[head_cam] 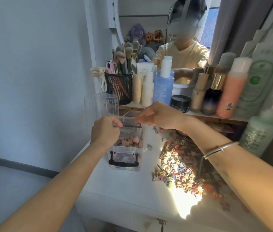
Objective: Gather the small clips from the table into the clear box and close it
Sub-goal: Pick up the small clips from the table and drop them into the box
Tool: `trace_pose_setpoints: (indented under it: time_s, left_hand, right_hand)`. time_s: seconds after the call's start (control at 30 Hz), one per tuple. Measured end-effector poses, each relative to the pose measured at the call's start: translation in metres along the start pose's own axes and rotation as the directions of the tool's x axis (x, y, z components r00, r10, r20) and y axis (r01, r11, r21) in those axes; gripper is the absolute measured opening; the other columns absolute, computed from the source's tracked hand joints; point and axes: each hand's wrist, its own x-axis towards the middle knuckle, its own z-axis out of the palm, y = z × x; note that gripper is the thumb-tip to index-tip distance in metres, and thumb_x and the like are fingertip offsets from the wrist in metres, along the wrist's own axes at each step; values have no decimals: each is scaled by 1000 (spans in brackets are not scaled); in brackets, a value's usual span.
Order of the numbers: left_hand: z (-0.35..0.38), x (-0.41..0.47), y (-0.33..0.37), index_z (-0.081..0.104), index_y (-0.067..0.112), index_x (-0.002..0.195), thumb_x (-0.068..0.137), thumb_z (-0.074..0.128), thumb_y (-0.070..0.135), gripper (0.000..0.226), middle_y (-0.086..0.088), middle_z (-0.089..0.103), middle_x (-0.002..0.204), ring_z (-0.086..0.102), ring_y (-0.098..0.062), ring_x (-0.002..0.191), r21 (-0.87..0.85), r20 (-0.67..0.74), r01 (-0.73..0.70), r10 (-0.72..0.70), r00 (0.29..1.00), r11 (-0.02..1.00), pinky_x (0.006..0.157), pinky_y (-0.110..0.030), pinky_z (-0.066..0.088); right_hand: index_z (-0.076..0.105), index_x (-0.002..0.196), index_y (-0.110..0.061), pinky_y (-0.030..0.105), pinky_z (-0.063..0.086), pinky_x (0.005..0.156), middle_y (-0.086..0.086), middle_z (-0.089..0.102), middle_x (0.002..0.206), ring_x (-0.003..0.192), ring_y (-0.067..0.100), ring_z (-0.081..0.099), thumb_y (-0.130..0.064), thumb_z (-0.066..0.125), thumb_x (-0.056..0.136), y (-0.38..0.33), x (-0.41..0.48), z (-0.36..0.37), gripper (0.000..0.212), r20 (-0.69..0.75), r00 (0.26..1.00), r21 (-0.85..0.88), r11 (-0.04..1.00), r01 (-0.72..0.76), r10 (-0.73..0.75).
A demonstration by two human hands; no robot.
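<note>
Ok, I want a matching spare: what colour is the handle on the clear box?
The clear box has a black handle; head view shows it best.

No words could be read anywhere. The orange bottle (229,91) had a small label and the blue bottle (163,88) had print. Both were too blurry to read.

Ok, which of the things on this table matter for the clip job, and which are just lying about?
Job: clear box, its open lid, pile of clips.
Lying about: mesh brush holder, blue bottle, black jar, pink bottle, green pump bottle.
</note>
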Motion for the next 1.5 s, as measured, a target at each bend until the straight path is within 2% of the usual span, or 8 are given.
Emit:
trace_pose_setpoints:
  time_s: [0.33,0.47,0.67,0.87,1.03,1.13,1.27,1.5]
  left_hand:
    - [3,4,-2,68,7,99,85,44,-7,31,-12,63,120,56,-27,112,-1,-2,-14,14,1000,1000,94,-31,43]
    - [5,6,-4,68,7,99,85,44,-7,31,-11,64,119,56,-25,112,-5,2,-17,17,1000,1000,92,-27,42]
    - [5,8,-5,68,8,99,86,44,-6,31,-10,64,118,56,-25,111,-1,-1,-22,22,1000,1000,91,-27,43]
    - [4,5,-4,68,7,99,85,43,-8,33,-11,63,121,55,-25,114,0,7,-20,20,1000,1000,93,-28,42]
    - [2,1,0,68,5,99,84,42,-9,33,-13,61,125,53,-27,117,-8,9,-16,16,1000,1000,96,-31,42]
    - [2,-2,0,68,4,99,84,42,-9,33,-13,61,124,53,-28,117,-12,13,-16,16,1000,1000,97,-32,42]
    - [3,-3,3,68,5,99,84,42,-9,33,-12,62,122,55,-26,115,-10,18,-14,15,1000,1000,95,-31,42]
    - [7,-3,6,68,6,99,85,43,-7,32,-11,64,120,56,-25,113,-14,16,-25,25,1000,1000,93,-29,42]
  right_hand:
    - [55,108,-11,42,34,102,10,55,122,120,30,48,-14,40,92,76,21,30,22,-153,958,-439,852,-284,241]
    - [23,144,-16,50,22,111,9,29,148,138,33,24,-19,34,97,91,33,41,48,-37,944,-591,755,-285,327]
    - [27,140,-14,46,37,103,15,39,139,129,35,31,-13,31,97,93,43,47,43,-27,958,-632,737,-238,285]
    - [52,94,-20,36,42,89,11,56,109,117,31,48,-4,38,92,81,23,42,21,56,972,-579,801,-154,227]
    - [62,105,-18,37,23,113,10,59,123,134,29,35,1,43,90,68,-6,40,31,146,974,-521,850,-71,171]
    - [64,104,-14,25,43,97,3,63,111,101,16,57,1,50,89,47,-18,23,26,66,992,-409,909,-74,111]
    - [66,98,-11,17,42,72,-5,61,81,70,3,57,-1,62,83,12,-17,-7,19,-137,990,-62,998,-28,19]
    - [68,108,-12,13,40,85,0,66,116,105,11,58,-10,58,87,-7,-5,-1,24,3,1000,-13,1000,-22,22]
